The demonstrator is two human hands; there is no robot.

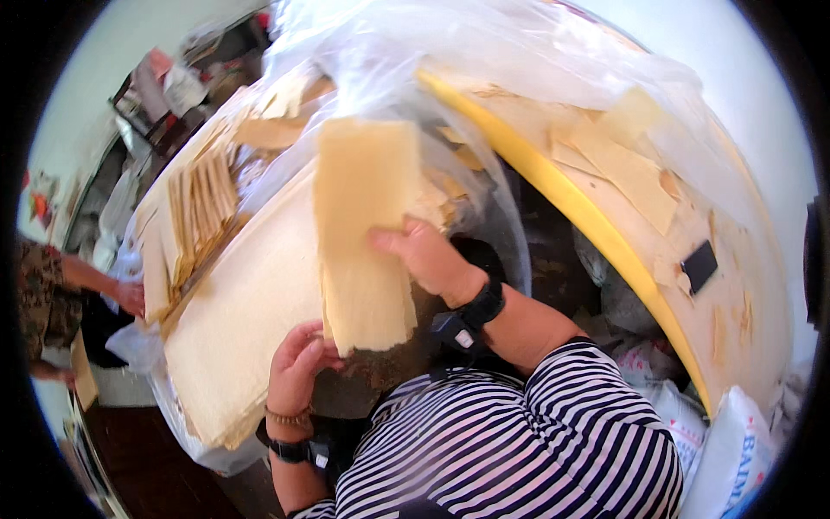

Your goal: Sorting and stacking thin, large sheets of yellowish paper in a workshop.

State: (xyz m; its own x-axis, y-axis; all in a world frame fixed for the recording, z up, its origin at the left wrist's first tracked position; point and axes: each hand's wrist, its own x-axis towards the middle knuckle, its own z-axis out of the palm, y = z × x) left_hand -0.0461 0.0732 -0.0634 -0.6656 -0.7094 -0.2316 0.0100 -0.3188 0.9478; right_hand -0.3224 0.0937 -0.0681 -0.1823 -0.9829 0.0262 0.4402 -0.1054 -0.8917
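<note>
My right hand (428, 259) grips a thin, pale-yellow sheet bundle (366, 181), with the thumb on top and the fingers hidden beneath. The bundle is long, with a ragged lower end, and its layers cannot be counted. At its lower left edge, my left hand (301, 363) has curled fingers, partly behind the bundle; whether they pinch it is hidden. Below and to the left lies a broad stack of similar pale sheets (249, 292), set on clear plastic film.
Folded sheets (201, 214) lie beyond the stack, near another person's hand (130, 297). On the right, a yellow-edged table (648, 285) carries loose sheet pieces (622, 172) and a black phone-like object (699, 267). Plastic film (493, 39) drapes across the back. A printed white sack (729, 447) stands lower right.
</note>
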